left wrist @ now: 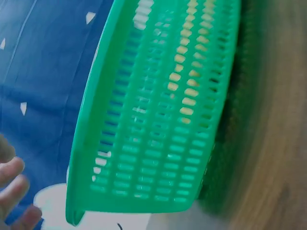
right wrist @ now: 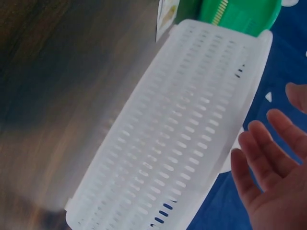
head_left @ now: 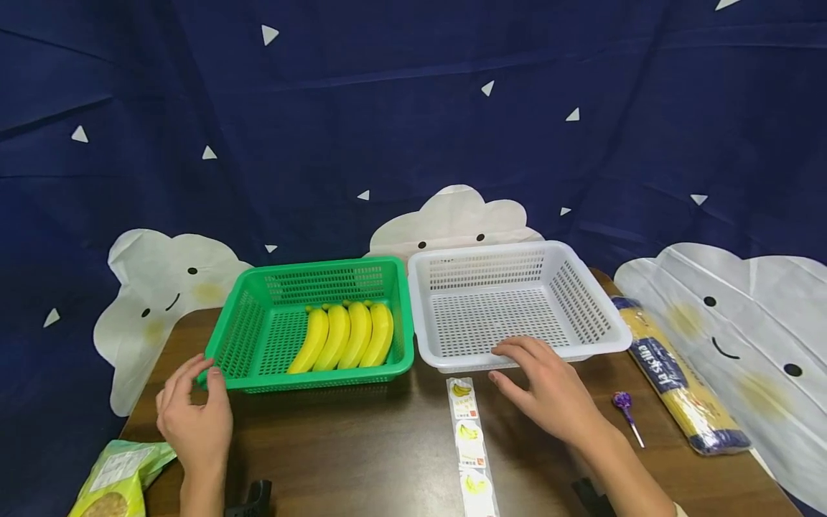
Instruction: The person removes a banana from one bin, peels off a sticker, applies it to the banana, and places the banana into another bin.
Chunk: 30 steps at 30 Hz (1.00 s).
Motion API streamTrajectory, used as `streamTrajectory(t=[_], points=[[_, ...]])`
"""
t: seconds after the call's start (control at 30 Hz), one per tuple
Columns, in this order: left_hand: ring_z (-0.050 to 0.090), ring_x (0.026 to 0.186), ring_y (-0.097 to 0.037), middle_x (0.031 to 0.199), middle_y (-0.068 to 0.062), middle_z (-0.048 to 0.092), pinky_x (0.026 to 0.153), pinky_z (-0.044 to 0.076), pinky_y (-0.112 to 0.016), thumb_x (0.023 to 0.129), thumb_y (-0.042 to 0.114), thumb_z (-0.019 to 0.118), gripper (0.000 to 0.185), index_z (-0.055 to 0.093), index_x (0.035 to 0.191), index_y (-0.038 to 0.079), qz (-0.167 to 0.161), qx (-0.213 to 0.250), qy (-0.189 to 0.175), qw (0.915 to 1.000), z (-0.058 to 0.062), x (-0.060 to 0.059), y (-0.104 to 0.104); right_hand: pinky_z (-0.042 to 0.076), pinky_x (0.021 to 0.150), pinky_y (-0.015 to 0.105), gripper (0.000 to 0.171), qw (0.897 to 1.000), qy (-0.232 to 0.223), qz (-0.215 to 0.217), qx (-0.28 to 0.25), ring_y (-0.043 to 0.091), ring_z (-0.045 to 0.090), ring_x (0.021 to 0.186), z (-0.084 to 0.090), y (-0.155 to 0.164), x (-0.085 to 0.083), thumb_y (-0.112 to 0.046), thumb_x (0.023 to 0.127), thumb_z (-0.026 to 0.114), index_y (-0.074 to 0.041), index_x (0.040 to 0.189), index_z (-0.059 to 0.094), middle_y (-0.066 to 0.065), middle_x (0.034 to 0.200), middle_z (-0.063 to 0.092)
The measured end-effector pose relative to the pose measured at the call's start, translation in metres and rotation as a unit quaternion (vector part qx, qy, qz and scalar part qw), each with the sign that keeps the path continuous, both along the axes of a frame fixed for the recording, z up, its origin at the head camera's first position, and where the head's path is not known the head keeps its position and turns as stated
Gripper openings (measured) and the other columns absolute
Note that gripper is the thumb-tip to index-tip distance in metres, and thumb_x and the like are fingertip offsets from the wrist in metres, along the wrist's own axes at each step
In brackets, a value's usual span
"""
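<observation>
The green perforated plastic basket is standing on the brown wooden desk, and four yellow bananas are lying side by side inside it. The white perforated plastic basket is sitting just to the right of the green basket, almost touching it.

The left hand is hovering at the front left corner of the green basket with fingers loosely spread, holding nothing. The right hand is resting at the front rim of the white basket, fingers straight and apart.

Both baskets are probably light and fairly stiff; I think the rims are the best places to take hold.

In front of the white basket, a strip of white stickers with banana pictures is lying; its small writing is not readable.
</observation>
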<state>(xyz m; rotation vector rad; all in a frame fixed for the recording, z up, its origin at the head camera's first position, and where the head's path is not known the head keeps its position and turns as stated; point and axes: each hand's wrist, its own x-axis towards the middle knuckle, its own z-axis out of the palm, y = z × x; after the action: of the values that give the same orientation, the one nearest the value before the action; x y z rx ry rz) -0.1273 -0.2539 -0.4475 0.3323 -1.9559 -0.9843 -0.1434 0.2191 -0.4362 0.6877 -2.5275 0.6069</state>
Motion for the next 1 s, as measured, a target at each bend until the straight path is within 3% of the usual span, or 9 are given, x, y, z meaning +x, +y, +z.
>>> streamTrajectory(t=[0.1,0.17,0.27,0.37,0.47,0.5,0.67,0.8,1.0], points=[[0.045,0.12,-0.021,0.13,0.006,0.057,0.096,0.031,-0.04,0.09,0.019,0.064,0.023,0.072,0.11,0.01,0.045,0.1,-0.034,0.9934,0.0,-0.004,-0.01,0.04,0.095,0.037,0.032,1.0,-0.014,0.002,-0.005,0.015,0.05,0.115,0.001,-0.001,-0.002,-0.036,0.087,0.07,-0.018,0.113,0.066,-0.007,0.121,0.057],[0.039,0.125,-0.017,0.138,0.006,0.049,0.1,0.03,-0.04,0.092,0.024,0.063,0.029,0.068,0.119,0.016,0.042,0.176,-0.057,0.9818,-0.002,-0.006,-0.016,0.04,0.096,0.037,0.032,1.0,-0.019,0.001,-0.006,0.015,0.05,0.115,0.002,-0.001,-0.003,-0.036,0.087,0.07,-0.018,0.112,0.066,-0.006,0.121,0.057],[0.037,0.126,-0.016,0.141,0.0,0.043,0.098,0.031,-0.039,0.097,0.027,0.055,0.034,0.061,0.13,0.021,-0.008,0.292,-0.064,0.9543,-0.008,-0.009,-0.021,0.04,0.096,0.037,0.031,1.0,-0.022,0.002,-0.008,0.015,0.05,0.115,0.003,-0.002,-0.005,-0.035,0.087,0.071,-0.019,0.112,0.066,-0.006,0.12,0.057],[0.04,0.123,-0.019,0.141,-0.004,0.042,0.096,0.033,-0.04,0.101,0.026,0.045,0.036,0.054,0.136,0.021,-0.084,0.394,-0.051,0.9139,-0.015,-0.011,-0.022,0.04,0.096,0.036,0.028,1.0,-0.025,0.006,-0.011,0.014,0.051,0.114,0.003,-0.003,-0.007,-0.036,0.088,0.069,-0.021,0.112,0.065,-0.007,0.12,0.057],[0.043,0.122,-0.02,0.141,-0.004,0.039,0.092,0.037,-0.039,0.104,0.028,0.038,0.038,0.049,0.14,0.021,-0.137,0.432,-0.055,0.8894,-0.02,-0.012,-0.022,0.04,0.095,0.036,0.026,1.0,-0.024,0.01,-0.012,0.013,0.051,0.114,0.005,-0.004,-0.01,-0.036,0.09,0.068,-0.023,0.112,0.065,-0.009,0.119,0.057],[0.044,0.121,-0.02,0.141,-0.003,0.039,0.091,0.039,-0.038,0.104,0.029,0.038,0.038,0.048,0.14,0.022,-0.145,0.436,-0.059,0.8863,-0.022,-0.013,-0.021,0.04,0.095,0.036,0.026,0.999,-0.026,0.013,-0.014,0.013,0.051,0.114,0.005,-0.005,-0.011,-0.036,0.09,0.067,-0.023,0.112,0.065,-0.01,0.119,0.057],[0.041,0.125,-0.022,0.143,-0.005,0.037,0.092,0.04,-0.035,0.104,0.028,0.04,0.039,0.046,0.142,0.025,-0.141,0.39,-0.089,0.9056,-0.03,-0.013,-0.021,0.04,0.096,0.035,0.026,0.999,-0.03,0.032,-0.019,0.011,0.052,0.114,0.012,-0.012,-0.018,-0.034,0.091,0.066,-0.02,0.113,0.065,-0.01,0.119,0.058],[0.03,0.133,-0.018,0.147,-0.003,0.037,0.107,0.023,-0.04,0.103,0.026,0.04,0.039,0.05,0.141,0.024,-0.116,0.344,-0.105,0.9257,-0.035,-0.014,-0.02,0.042,0.094,0.036,0.025,0.998,-0.04,0.041,-0.023,0.01,0.053,0.112,0.022,-0.02,-0.025,-0.036,0.091,0.065,-0.022,0.112,0.065,-0.012,0.117,0.058],[0.021,0.139,-0.016,0.151,0.001,0.034,0.113,0.009,-0.044,0.103,0.025,0.04,0.039,0.051,0.14,0.024,-0.105,0.325,-0.104,0.934,-0.038,-0.016,-0.019,0.044,0.091,0.037,0.023,0.996,-0.055,0.063,-0.021,0.009,0.055,0.108,0.037,-0.034,-0.038,-0.036,0.092,0.064,-0.023,0.112,0.066,-0.013,0.113,0.059]])
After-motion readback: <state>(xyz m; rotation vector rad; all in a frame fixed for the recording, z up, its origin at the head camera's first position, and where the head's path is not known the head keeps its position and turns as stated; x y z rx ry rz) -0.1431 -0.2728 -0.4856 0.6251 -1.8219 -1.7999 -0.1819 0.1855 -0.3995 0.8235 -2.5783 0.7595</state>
